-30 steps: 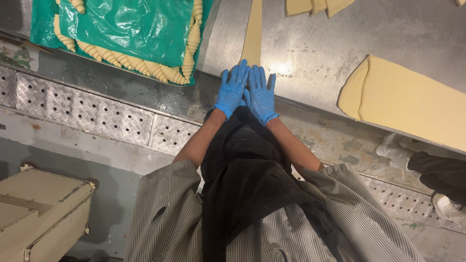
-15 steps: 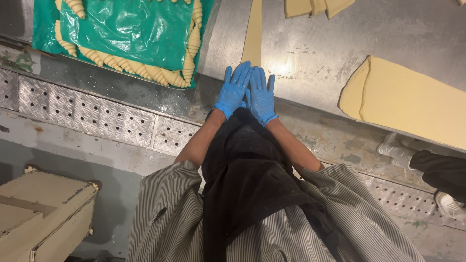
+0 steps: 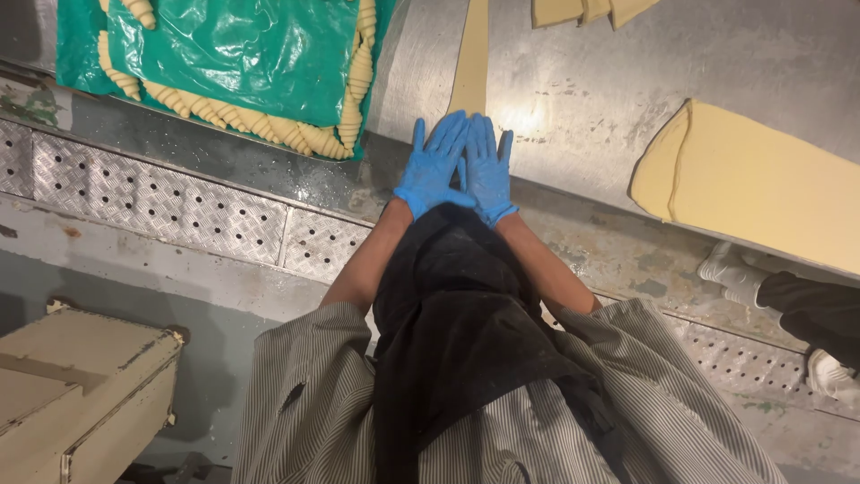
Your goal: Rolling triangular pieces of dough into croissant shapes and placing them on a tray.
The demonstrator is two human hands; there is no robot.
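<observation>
The steel table (image 3: 627,99) carries a narrow dough strip (image 3: 472,54) whose long axis runs straight away from the fingertips, its near end just beyond them; the left hand (image 3: 434,168) and right hand (image 3: 488,170), blue-gloved, lie flat side by side, fingers extended and close together, equally near, pinching nothing
</observation>
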